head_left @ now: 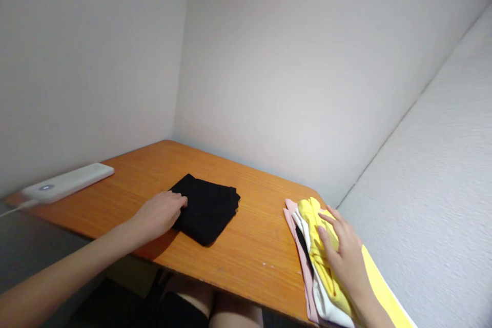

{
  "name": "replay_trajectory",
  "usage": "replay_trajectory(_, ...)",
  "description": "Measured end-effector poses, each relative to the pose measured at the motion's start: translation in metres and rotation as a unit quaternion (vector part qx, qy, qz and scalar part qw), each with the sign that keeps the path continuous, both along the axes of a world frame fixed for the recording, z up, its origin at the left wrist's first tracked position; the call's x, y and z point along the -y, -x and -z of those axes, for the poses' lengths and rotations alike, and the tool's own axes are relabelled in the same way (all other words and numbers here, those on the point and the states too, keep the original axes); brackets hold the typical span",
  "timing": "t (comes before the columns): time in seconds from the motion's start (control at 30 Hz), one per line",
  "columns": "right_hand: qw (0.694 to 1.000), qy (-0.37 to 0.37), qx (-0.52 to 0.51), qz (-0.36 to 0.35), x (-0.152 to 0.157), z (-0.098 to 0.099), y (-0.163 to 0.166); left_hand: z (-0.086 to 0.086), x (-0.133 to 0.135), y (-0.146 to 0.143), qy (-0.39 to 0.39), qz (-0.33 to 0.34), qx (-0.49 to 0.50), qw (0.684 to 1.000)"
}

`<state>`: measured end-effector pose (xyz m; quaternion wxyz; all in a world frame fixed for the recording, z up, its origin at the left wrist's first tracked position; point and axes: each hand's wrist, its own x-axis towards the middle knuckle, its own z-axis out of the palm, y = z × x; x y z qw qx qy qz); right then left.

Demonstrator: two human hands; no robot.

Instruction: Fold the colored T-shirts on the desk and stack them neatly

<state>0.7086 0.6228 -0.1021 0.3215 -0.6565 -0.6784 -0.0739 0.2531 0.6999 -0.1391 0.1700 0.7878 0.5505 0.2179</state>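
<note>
Pile of clothes (323,271) lies at your near right on the table (249,251), yellow cloth (309,220) above white and pink layers. Your right hand (344,246) rests on the yellow cloth, fingers spread, not gripping. Slightly farther in, your left hand (163,212) touches the left edge of the folded black cloth (209,207), fingers curled; whether they pinch it cannot be told. The black cloth lies flat, well apart from your right hand. Step in hand, as judged: handling folded clothes. Lifting the black cloth would call for your fingers beneath its edge. Beyond stands the wall (269,61).
</note>
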Motion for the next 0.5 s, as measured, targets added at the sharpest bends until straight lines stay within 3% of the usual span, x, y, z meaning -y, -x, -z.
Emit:
replay_trajectory(0.1, 0.994, 0.034, -0.087, -0.055, 0.010, -0.013, 0.065, -0.005, 0.028, -0.032, -0.007, 0.097, 0.000, 0.995)
replay_trajectory(0.2, 0.967, 0.156, -0.167, -0.112, 0.018, -0.014, 0.115, 0.002, 0.053, -0.060, -0.021, 0.102, -0.015, 0.994)
replay_trajectory(0.33, 0.942, 0.201, -0.236, -0.130, 0.028, -0.029, 0.126, 0.011, 0.066, -0.068, -0.003, 0.074, 0.007, 0.997)
replay_trajectory(0.43, 0.888, 0.254, -0.341, -0.176, 0.032, -0.039, 0.134, 0.011, 0.067, -0.059, 0.062, 0.044, 0.085, 0.993)
replay_trajectory(0.5, 0.861, 0.282, -0.374, -0.197, 0.032, -0.036, 0.155, 0.008, 0.068, -0.054, 0.112, 0.038, 0.164, 0.979)
